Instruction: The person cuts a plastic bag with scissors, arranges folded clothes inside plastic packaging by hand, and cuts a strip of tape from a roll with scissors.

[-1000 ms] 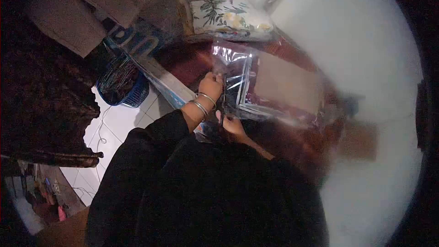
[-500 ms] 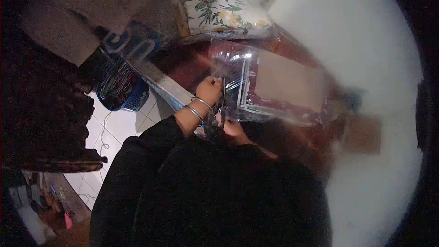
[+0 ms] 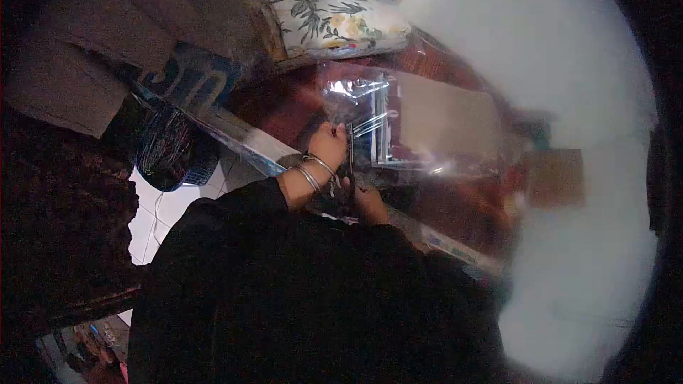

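Left hand and right hand near each other, apart, both closed. Left fingers look pinched on the near-left edge of the clear plastic wrap; exact grip point is too dim to tell. Right fingers are wrapped round the handles of dark scissors.

Key relation: the scissors' long axis runs away from the body, close to straight up the view, handles at the right hand, blades reaching up just beside the left fingers. The wrap lies ahead and to the right of both hands, its left edge roughly in line with the blades. Its long side runs left to right, tilted down a bit at the right, so it sits across the scissors' line rather than along it. Left hand is farther forward and nearer the wrap's upper-left part; right hand is nearer the body, below the wrap's near side. Blade gap: can't tell.

Around it: wrap lies on the reddish surface, flat tan panel in its right part, pale strips between panel and hands. Floral cushion just beyond. Blue basket off to the left, lower down, over white tile.
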`<state>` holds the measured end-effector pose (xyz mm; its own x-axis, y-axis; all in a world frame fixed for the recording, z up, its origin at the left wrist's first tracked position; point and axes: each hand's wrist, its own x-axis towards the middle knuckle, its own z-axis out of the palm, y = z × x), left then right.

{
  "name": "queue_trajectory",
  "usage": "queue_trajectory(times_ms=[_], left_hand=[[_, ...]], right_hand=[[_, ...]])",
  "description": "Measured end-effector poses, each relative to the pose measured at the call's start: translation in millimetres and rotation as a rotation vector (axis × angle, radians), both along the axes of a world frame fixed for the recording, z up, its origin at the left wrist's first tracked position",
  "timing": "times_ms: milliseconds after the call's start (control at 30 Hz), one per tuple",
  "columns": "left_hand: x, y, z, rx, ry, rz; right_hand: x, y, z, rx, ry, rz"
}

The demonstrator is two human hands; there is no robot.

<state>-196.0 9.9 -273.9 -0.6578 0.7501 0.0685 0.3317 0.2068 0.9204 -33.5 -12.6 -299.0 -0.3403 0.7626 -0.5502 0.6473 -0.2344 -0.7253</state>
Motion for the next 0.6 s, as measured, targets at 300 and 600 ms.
queue_trajectory(times_ms=[300,600], left_hand=[[-0.5,-5.9,0.8,0.002,0.016,0.020],[-4.0,-14.3,0.8,0.069,0.017,-0.010]], right_hand=[[-20.0,3.5,28.3,0.231,0.210,0.135],[-25.6,23.9,28.3,-0.144,0.385,0.198]])
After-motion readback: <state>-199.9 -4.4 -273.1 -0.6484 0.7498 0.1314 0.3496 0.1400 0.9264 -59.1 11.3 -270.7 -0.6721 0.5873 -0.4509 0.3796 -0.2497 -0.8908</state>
